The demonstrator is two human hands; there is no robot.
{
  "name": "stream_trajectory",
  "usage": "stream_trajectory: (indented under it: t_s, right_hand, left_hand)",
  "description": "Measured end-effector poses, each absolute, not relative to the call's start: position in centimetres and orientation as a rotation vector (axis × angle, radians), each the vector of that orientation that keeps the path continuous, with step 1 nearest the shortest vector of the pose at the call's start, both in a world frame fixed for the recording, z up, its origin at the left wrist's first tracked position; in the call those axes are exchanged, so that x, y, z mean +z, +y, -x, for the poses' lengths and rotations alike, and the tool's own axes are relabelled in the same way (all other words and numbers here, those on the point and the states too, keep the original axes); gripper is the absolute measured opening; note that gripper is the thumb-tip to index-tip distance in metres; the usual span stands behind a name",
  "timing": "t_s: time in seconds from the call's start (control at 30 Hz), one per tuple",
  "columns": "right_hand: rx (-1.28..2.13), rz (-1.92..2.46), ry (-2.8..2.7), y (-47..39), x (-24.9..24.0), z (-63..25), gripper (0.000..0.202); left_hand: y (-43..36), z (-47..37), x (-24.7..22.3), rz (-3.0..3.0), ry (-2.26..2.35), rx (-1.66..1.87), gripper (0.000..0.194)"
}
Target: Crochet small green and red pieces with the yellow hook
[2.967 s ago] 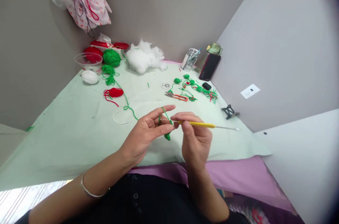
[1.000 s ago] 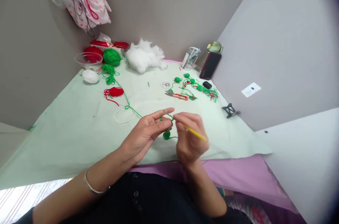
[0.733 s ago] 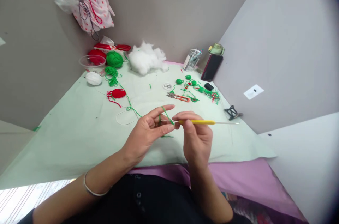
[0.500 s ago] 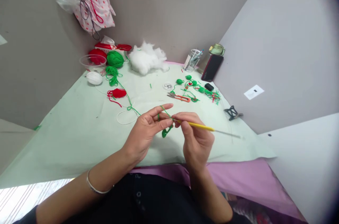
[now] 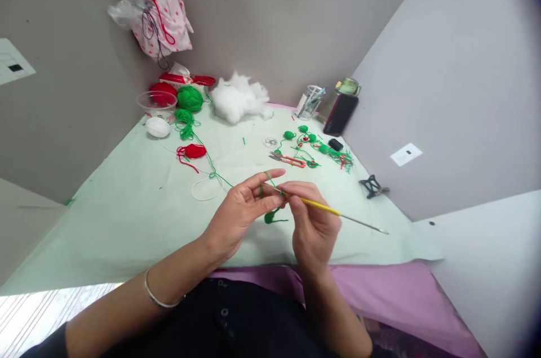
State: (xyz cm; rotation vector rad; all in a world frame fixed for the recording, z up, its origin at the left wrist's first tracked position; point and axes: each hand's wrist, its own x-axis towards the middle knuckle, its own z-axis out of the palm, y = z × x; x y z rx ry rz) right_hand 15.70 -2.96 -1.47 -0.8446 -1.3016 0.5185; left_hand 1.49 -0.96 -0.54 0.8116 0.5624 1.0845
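Note:
My right hand (image 5: 315, 222) is closed round the yellow grip of a crochet hook (image 5: 323, 207), whose bare metal end points out to the right. The other tip of the hook meets green yarn at my left fingertips. My left hand (image 5: 243, 208) pinches a small green crochet piece (image 5: 271, 216), which hangs below the fingers with a short tail. Green yarn loops over the raised left index finger and runs back along the table to a loose green tangle (image 5: 185, 124). Part of the stitching is hidden by the fingers.
Orange thread snips (image 5: 291, 160) lie beyond my hands, near small green crocheted pieces (image 5: 311, 138). A red yarn bundle (image 5: 193, 151), white yarn ball (image 5: 158, 127), green ball (image 5: 190, 98) and white stuffing (image 5: 239, 100) are farther back. A phone (image 5: 340, 114) leans at the right.
The view has shifted slightly, so the table items appear a little lower and farther right. The green piece has turned between my fingers, and its tail now shows pointing right.

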Motion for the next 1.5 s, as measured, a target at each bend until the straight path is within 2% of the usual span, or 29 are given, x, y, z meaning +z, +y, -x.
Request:
stream_trajectory:
  t_s: [0.2, 0.37, 0.53, 0.73, 0.93, 1.0, 1.1, 1.2, 1.3, 1.4, 1.5]
  right_hand:
    - [0.649, 0.86, -1.085, -1.8, -0.5, -17.0, 0.011]
    - [0.667, 0.872, -1.148, -1.7, -0.4, -17.3, 0.014]
    - [0.575, 0.828, -1.258, -1.9, -0.4, -16.7, 0.014]
    - [0.37, 0.855, -1.406, -2.6, -0.1, -15.4, 0.021]
    - [-0.245, 0.851, -1.59, -2.7, -1.9, -15.3, 0.043]
    - [-0.176, 0.857, -1.57, -2.7, -1.7, -15.8, 0.039]
    - [0.22, 0.882, -1.361, -2.9, -0.8, -16.5, 0.023]
    - [0.46, 0.854, -1.262, -2.9, -0.4, -16.4, 0.02]
    - [0.187, 0.909, -1.435, -2.7, -1.4, -15.6, 0.023]
    - [-0.164, 0.877, -1.508, -2.6, -2.3, -15.4, 0.034]
    - [0.116, 0.887, -1.354, -2.6, -1.9, -16.0, 0.025]
  left_hand:
    - [-0.5, -1.1, -0.8, -1.031, 0.575, 0.937, 0.053]
    - [-0.1, -0.8, -0.4, -1.046, 0.578, 1.064, 0.034]
    - [0.4, -0.7, 0.8, -1.012, 0.582, 1.083, 0.034]
    - [0.3, -1.6, 0.9, -0.908, 0.616, 1.14, 0.044]
    - [-0.7, -1.7, 0.8, -0.773, 0.609, 1.061, 0.054]
    - [-0.5, -1.3, 0.8, -0.749, 0.606, 1.001, 0.049]
    - [-0.2, -0.8, 1.0, -0.76, 0.615, 1.026, 0.039]
    - [-0.6, -1.1, 1.0, -0.828, 0.613, 1.088, 0.047]
    - [-1.2, -1.8, 0.7, -0.83, 0.628, 1.14, 0.058]
    - [-1.3, -1.8, 0.4, -0.738, 0.624, 1.071, 0.056]
    - [-0.8, -1.2, 0.4, -0.667, 0.583, 0.945, 0.044]
